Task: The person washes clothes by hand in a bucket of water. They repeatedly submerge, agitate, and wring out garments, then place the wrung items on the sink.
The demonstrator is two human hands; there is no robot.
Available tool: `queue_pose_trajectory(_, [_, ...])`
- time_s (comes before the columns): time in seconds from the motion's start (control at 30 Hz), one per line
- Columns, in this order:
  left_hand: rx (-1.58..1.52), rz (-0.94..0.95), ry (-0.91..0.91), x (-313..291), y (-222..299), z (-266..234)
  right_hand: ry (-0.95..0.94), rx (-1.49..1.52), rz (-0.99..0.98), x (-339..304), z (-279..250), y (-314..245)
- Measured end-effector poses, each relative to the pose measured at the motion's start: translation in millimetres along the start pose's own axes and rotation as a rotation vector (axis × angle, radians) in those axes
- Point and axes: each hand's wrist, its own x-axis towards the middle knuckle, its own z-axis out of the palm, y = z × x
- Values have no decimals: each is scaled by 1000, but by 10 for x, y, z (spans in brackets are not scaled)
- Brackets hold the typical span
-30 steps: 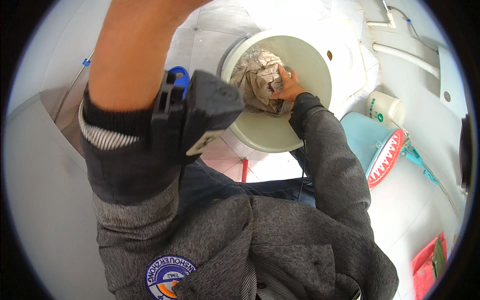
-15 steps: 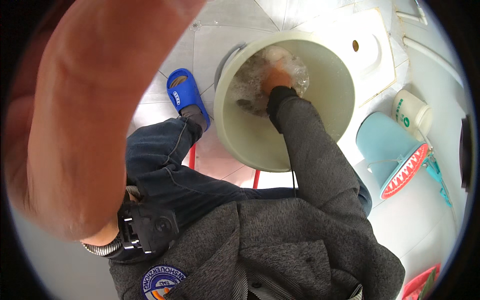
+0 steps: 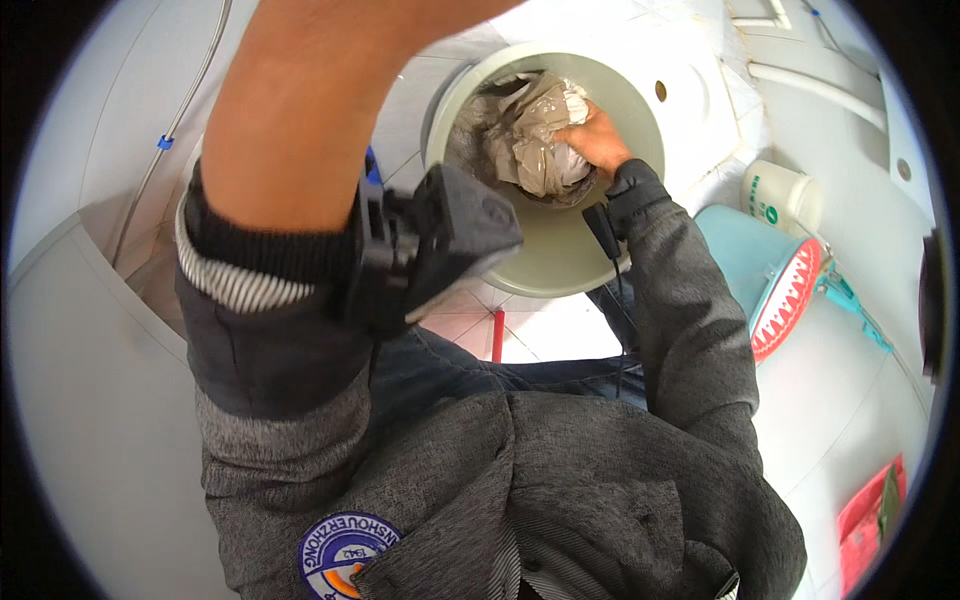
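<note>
A large pale green tub (image 3: 545,268) stands in front of me with murky water in it. My right hand (image 3: 597,141) is inside the tub, its fingers closed on a wet beige-brown garment (image 3: 540,130) with a whitish part next to the fingers. The cloth is bunched up and partly lifted from the water. Close to the camera, my left hand (image 3: 320,90) reaches up across the upper left, and its fingers are cut off by the top edge. A black device (image 3: 440,235) is strapped at my left wrist, and a smaller black piece (image 3: 601,232) sits by my right cuff.
To the right of the tub is a white squat toilet (image 3: 700,110). Farther right stand a white bucket (image 3: 785,195) and a light blue bucket (image 3: 745,250) with a red-and-white toothed rim. A hose (image 3: 195,95) hangs at the left wall.
The garment has come up out of the foamy water in my right hand. My left arm has swung up and to the right, and the view has shifted.
</note>
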Motion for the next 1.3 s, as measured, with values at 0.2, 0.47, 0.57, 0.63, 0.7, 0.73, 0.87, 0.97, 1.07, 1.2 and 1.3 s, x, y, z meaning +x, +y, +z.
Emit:
queue_pose_trajectory(0.2, [152,-368,89,188,414,121,21,-406,-183,-680,26,-46])
queue_pose_trajectory(0.47, [128,-20,107,-36,76,-81,-687,-708,61,-437,281,249])
queue_pose_trajectory(0.57, [307,-79,173,-145,60,7,-550,-731,6,-147,419,307])
queue_pose_trajectory(0.63, [339,-79,143,-180,58,-30,-369,-903,13,-69,534,406])
queue_pose_trajectory(0.7, [328,-80,64,-196,31,-112,-392,-989,71,9,691,493])
queue_pose_trajectory(0.73, [337,-83,27,-211,2,-140,-402,-1031,103,35,773,538])
queue_pose_trajectory(0.87, [373,-113,-97,-232,-138,-220,-476,-1158,106,225,1046,669])
queue_pose_trajectory(0.97, [405,-132,-172,-196,-224,-209,-461,-1220,114,515,1092,792])
queue_pose_trajectory(1.07, [427,-149,-217,-176,-272,-171,-450,-1074,141,788,1092,1042])
queue_pose_trajectory(1.2, [440,-141,-221,-190,-282,-125,-519,-1006,138,1148,1148,1237])
queue_pose_trajectory(1.3, [434,-116,-185,-183,-255,-84,-608,-943,131,1133,1116,993])
